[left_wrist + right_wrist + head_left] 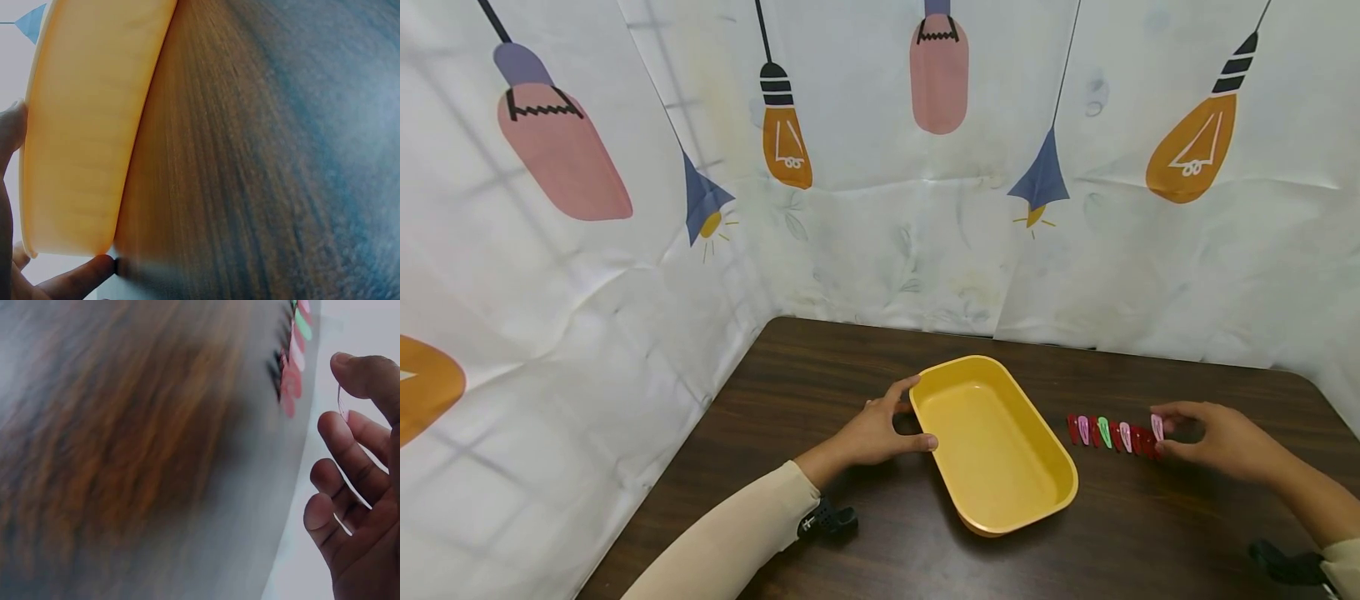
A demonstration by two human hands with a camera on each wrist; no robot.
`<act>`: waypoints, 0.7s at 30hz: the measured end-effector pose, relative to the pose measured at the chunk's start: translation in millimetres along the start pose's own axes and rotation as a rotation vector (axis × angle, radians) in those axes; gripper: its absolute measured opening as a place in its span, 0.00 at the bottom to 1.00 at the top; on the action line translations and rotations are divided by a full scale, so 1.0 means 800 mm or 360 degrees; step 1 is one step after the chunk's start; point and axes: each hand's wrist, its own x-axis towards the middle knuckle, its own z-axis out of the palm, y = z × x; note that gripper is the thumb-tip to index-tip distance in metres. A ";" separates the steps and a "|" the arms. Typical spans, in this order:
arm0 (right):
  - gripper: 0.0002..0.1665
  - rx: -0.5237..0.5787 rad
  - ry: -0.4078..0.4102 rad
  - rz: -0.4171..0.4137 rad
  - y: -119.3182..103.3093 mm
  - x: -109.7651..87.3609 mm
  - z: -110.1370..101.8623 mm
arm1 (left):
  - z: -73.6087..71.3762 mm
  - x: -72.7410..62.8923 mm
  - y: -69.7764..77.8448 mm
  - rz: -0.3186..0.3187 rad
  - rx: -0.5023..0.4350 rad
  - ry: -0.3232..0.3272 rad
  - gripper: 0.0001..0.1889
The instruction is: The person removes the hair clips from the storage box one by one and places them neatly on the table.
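Note:
My left hand (876,429) grips the left side of a yellow plastic tray (992,442), thumb over the rim and fingers around its far left corner. In the left wrist view the tray's side wall (94,137) rises from the table between thumb and fingers. To the right, my right hand (1228,437) pinches a pink snap hair clip (1157,427) upright between thumb and forefinger. Seen edge-on in the right wrist view, that clip (342,405) is a thin strip. Beside the hand lies a row of several hair clips (1103,432) in red, pink and green.
A dark brown wooden table (820,367) carries everything. White sheeting (880,242) printed with lamps and bulbs hangs behind it and along its left side. The tray stands between the left hand and the clip row.

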 end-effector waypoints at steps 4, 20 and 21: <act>0.36 0.0005 0.0003 0.0020 0.009 -0.007 0.002 | 0.000 0.000 0.001 0.0001 0.0000 0.0000 0.55; 0.31 -0.0011 0.0043 -0.0119 0.031 -0.017 0.021 | -0.001 0.001 0.001 0.0000 -0.0009 -0.0003 0.55; 0.31 -0.0028 0.0051 -0.0121 0.032 -0.017 0.023 | -0.001 0.001 0.001 -0.0002 -0.0007 -0.0001 0.55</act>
